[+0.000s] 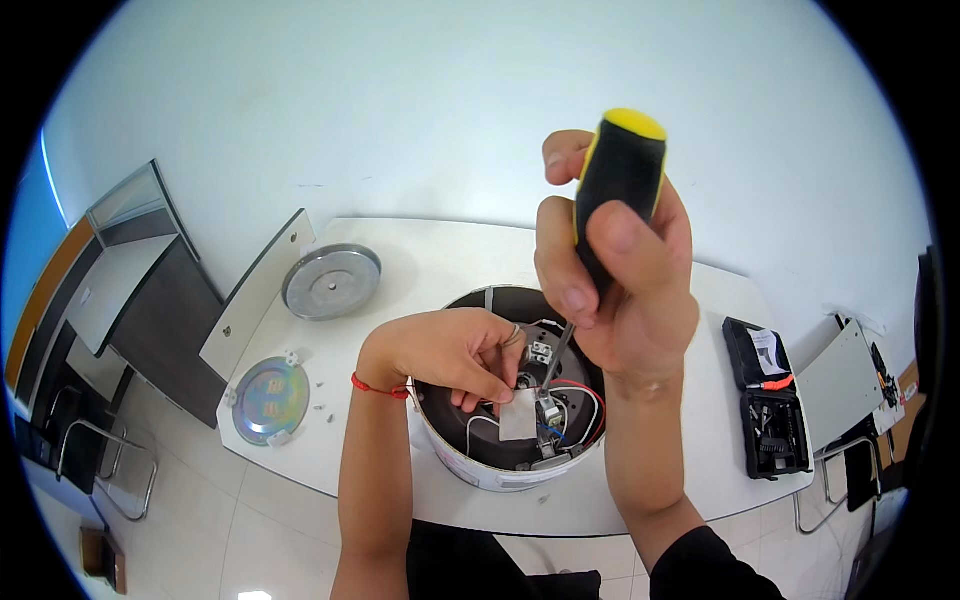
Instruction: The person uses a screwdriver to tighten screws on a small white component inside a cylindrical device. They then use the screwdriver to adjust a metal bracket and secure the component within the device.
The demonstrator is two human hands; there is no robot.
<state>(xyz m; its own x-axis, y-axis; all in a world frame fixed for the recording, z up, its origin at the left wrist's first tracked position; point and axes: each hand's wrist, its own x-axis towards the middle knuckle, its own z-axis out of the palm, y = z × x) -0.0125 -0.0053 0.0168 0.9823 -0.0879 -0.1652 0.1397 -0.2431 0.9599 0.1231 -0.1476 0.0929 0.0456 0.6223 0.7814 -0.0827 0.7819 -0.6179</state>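
Observation:
A round appliance (470,465) lies upside down on the white table (420,250), its base open and showing wires and small metal parts. My right hand (625,290) grips a screwdriver (620,170) with a black handle and yellow cap, held upright. Its shaft points down into the open base near a small metal terminal. My left hand (450,350), with a red string on the wrist, reaches into the base and pinches a small part beside the screwdriver tip. A grey square plate (518,415) lies just below my fingers.
A round metal plate (331,281) and a shiny iridescent disc (270,398) lie on the table's left, with small screws near the disc. An open black tool case (766,400) lies at the right. Dark desks and chairs stand on either side.

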